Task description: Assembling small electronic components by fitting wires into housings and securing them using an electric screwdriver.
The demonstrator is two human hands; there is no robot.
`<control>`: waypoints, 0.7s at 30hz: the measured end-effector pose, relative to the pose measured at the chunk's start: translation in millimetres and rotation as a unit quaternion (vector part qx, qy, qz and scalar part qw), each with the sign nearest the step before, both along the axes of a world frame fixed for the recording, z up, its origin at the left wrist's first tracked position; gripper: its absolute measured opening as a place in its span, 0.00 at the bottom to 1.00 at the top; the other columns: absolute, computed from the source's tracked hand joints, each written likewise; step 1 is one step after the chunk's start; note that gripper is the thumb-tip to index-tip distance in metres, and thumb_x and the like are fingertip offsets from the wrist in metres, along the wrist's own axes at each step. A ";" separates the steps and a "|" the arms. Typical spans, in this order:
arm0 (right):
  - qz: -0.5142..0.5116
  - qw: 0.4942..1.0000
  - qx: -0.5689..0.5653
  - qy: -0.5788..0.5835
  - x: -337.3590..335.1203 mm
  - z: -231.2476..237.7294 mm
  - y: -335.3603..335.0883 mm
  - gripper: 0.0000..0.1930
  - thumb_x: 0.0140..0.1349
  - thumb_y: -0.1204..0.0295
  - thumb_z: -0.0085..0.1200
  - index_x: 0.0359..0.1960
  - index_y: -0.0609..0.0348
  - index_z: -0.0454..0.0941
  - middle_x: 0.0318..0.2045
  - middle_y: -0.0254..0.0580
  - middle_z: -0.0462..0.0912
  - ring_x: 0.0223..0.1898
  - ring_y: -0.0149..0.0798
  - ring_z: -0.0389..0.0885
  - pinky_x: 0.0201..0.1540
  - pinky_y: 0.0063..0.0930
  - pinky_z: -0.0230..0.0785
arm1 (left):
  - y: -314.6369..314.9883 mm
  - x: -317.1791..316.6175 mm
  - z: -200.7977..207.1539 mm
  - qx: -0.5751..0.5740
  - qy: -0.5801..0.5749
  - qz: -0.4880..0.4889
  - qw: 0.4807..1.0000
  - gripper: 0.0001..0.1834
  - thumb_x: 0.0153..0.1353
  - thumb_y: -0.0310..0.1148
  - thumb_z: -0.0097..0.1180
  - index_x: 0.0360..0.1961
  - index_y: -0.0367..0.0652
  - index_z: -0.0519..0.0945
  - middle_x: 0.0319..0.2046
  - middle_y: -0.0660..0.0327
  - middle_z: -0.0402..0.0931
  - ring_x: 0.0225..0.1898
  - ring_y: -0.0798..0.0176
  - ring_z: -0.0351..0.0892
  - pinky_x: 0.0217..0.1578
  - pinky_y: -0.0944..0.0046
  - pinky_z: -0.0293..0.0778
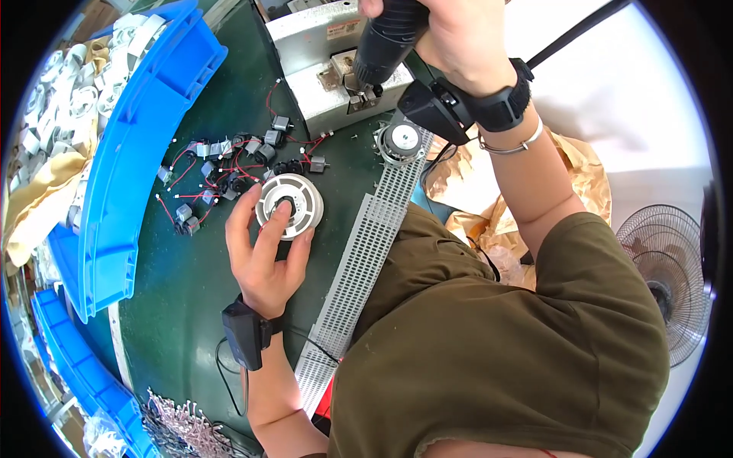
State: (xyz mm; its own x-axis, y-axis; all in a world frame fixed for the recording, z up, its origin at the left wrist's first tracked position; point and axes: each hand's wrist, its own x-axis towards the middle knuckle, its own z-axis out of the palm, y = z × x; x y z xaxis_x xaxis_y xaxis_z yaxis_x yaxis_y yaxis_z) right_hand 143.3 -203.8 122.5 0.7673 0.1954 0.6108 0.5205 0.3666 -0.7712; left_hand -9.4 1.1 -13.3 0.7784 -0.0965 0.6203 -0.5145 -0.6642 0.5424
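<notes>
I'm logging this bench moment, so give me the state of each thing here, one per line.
Left hand: fingers resting on the round white part, flat on the table.
Right hand: gripping the black power tool, tip down on the metal fixture.
Small motors: loose pile.
Blue bin: holds white parts.

One small rectangular label (345,29), red and white, stuck on top of the grey metal box (305,34) at the upper middle. No packages, signs or screens.

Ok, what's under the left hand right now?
The left hand rests its fingers on a round white plastic housing lying on the green table. The housing's dark centre hole shows; the near rim is covered by fingers.
</notes>
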 end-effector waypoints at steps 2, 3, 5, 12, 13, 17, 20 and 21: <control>0.008 1.000 -0.006 -0.014 -2.2 0.6 -2.2 0.07 0.52 0.81 0.54 0.33 0.66 0.71 0.22 0.37 0.75 0.19 0.29 0.73 0.23 0.21 0.66 | 0.1 1.5 0.9 0.003 -0.002 0.006 1.000 0.23 0.41 0.24 0.67 0.43 0.41 0.79 0.52 0.47 0.67 0.49 0.48 0.71 0.45 0.58 0.72; 0.007 1.000 -0.006 0.005 -7.5 2.4 -2.7 0.08 0.52 0.80 0.54 0.34 0.66 0.71 0.22 0.37 0.74 0.19 0.30 0.73 0.23 0.21 0.67 | -0.1 2.3 2.6 0.016 -0.007 0.005 1.000 0.22 0.41 0.24 0.67 0.42 0.41 0.79 0.52 0.47 0.68 0.48 0.48 0.71 0.44 0.58 0.72; 0.037 0.999 0.009 0.022 -18.6 8.1 -3.5 0.11 0.52 0.80 0.53 0.37 0.66 0.70 0.21 0.38 0.73 0.18 0.32 0.73 0.22 0.23 0.68 | -2.0 2.1 10.2 0.053 -0.016 0.008 0.998 0.21 0.40 0.25 0.68 0.40 0.40 0.79 0.50 0.46 0.70 0.46 0.47 0.73 0.42 0.57 0.72; 0.256 0.951 0.143 0.101 -36.2 11.4 24.6 0.18 0.58 0.73 0.52 0.48 0.71 0.68 0.25 0.47 0.75 0.20 0.37 0.75 0.23 0.25 0.70 | -2.3 2.9 13.1 0.043 -0.001 -0.002 0.999 0.19 0.43 0.20 0.64 0.41 0.36 0.79 0.50 0.45 0.69 0.47 0.48 0.74 0.46 0.58 0.73; 0.319 0.927 0.153 0.126 -37.2 11.6 30.1 0.18 0.59 0.73 0.51 0.50 0.70 0.68 0.28 0.50 0.77 0.20 0.39 0.77 0.22 0.25 0.70 | -2.9 3.3 14.9 0.037 -0.005 -0.002 0.999 0.19 0.43 0.20 0.64 0.40 0.35 0.79 0.49 0.47 0.70 0.46 0.50 0.75 0.45 0.59 0.73; 0.195 0.973 0.017 0.122 -47.8 23.5 44.0 0.12 0.53 0.76 0.59 0.38 0.67 0.75 0.22 0.43 0.78 0.18 0.32 0.77 0.17 0.20 0.66 | -3.9 3.4 18.7 0.035 -0.014 0.008 0.999 0.18 0.41 0.24 0.67 0.37 0.38 0.79 0.46 0.48 0.72 0.42 0.48 0.75 0.37 0.59 0.75; 0.180 0.977 -0.020 0.109 -51.8 26.1 49.7 0.05 0.49 0.78 0.61 0.25 0.63 0.76 0.15 0.34 0.75 0.15 0.26 0.74 0.16 0.19 0.62 | -4.6 3.4 20.7 0.033 -0.013 0.007 0.999 0.17 0.41 0.24 0.67 0.36 0.37 0.79 0.46 0.48 0.72 0.41 0.49 0.75 0.36 0.59 0.74; 0.192 0.978 -0.015 0.079 -51.0 24.6 49.4 0.05 0.49 0.78 0.61 0.25 0.63 0.76 0.15 0.34 0.75 0.15 0.26 0.73 0.16 0.19 0.62 | -4.3 3.2 20.4 0.033 -0.013 0.009 0.999 0.17 0.41 0.24 0.67 0.36 0.37 0.79 0.46 0.48 0.72 0.41 0.49 0.75 0.36 0.59 0.74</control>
